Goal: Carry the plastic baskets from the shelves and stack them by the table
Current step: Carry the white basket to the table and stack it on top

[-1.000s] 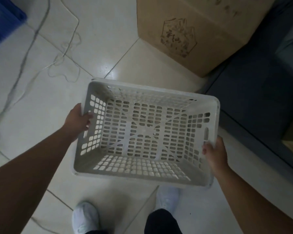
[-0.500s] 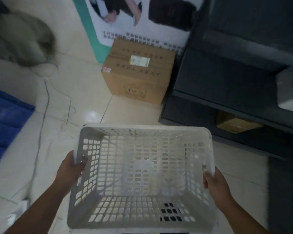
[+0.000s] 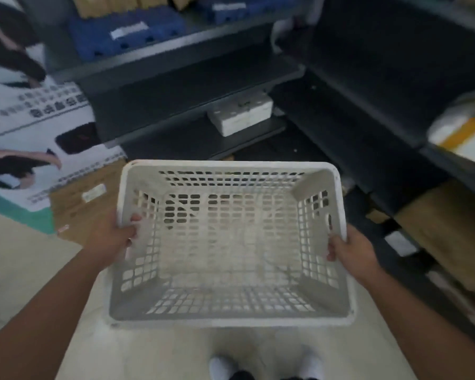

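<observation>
I hold one empty white plastic basket (image 3: 231, 322) with slotted walls level in front of me, above the floor. My left hand (image 3: 109, 237) grips its left rim, thumb inside the wall. My right hand (image 3: 350, 249) grips the right rim beside the handle slot. Dark shelves (image 3: 198, 78) stand straight ahead and to the right. No other basket and no table show in this view.
A cardboard box (image 3: 77, 198) sits on the floor at the left, in front of a printed poster (image 3: 33, 119). The shelves hold blue crates (image 3: 126, 31), a white foam block (image 3: 240, 116) and brown boxes (image 3: 450, 231) at the right. Pale tiled floor and my white shoes (image 3: 221, 366) lie below.
My view has swung up from the floor toward the shelves. The cardboard box has shifted from ahead to the left. Both hands keep the same grip on the basket.
</observation>
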